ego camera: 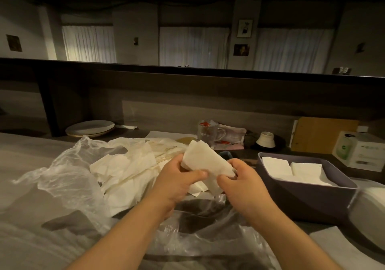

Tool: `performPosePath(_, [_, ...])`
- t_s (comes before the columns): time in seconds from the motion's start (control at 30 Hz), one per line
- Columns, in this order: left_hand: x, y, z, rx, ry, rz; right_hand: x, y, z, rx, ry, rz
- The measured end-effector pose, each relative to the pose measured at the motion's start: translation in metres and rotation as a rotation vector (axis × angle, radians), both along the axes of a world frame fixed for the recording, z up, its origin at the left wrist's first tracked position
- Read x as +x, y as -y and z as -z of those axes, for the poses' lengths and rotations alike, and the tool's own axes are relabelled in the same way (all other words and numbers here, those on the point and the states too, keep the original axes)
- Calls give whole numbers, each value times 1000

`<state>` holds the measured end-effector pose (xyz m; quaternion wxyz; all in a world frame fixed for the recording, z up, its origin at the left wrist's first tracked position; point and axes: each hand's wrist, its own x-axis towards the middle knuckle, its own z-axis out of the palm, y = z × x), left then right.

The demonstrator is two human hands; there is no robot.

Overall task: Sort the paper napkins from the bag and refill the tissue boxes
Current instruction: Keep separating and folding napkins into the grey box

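White folded paper napkins, a small stack of them (205, 158), are sitting between our two hands above the middle of the dark counter (270, 155). Our left hand (177, 181) is gripping the stack's near left end, thumb curling over the top, and our right hand (242, 183) is pinching its right end with thumb and fingers. Beneath and to the left of our hands, a crinkled clear plastic bag (68, 178) is lying open across the counter's left side and near edge, with a loose heap of white napkins (127, 172) spilling from it. Toward the counter's right edge, a dark purple rectangular tissue box (308, 199) is standing open, holding flat white napkins (300, 171) in two side-by-side piles. Just beside it at the right edge, part of a pale grey box (368, 205) is showing. Along the far edge we are seeing stacked pale round plates (90, 128) at the left, a clear glass mug (210, 132) near the middle, a small white cup (266, 139) turned upside down, a brown cardboard box (320, 134), and a white carton (360, 153) in the far right corner.
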<state>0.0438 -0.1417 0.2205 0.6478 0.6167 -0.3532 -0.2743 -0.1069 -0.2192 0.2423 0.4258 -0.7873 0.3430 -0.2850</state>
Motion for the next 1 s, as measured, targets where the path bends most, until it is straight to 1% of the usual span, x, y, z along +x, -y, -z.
performPosePath(0.03, [1,-1,4,54,109,-11,-1,2,1,-32,-31,-17])
performPosePath(0.07, [3,-1,8,74,168,-3,-2,4,3,-61,-68,-38])
performPosePath(0.17, [2,-4,14,100,249,47,-2,8,9,-131,-188,-83])
performPosePath(0.27, [5,-4,17,116,282,58,-1,9,12,-132,-228,-107])
performPosePath(0.4, [10,-7,18,184,368,136,-2,8,12,-135,-203,-142])
performPosePath(0.47, [11,-7,17,184,398,173,-3,8,12,-155,-188,-150])
performPosePath(0.53, [11,-7,17,178,423,166,-3,10,11,-166,-168,-163])
performPosePath(0.6, [11,-6,18,193,446,146,-4,13,11,-193,-211,-188])
performPosePath(0.7, [11,-4,19,207,511,97,-4,17,14,-194,-344,-202])
performPosePath(0.8, [14,-4,17,192,478,32,-2,19,17,-189,-305,-155])
performPosePath(0.87, [14,-6,17,199,469,53,-2,20,18,-167,-278,-151])
performPosePath(0.97, [13,-7,17,205,510,71,-2,21,19,-107,-233,-162])
performPosePath(1.0, [13,-7,15,188,480,79,-2,21,19,-98,-203,-156])
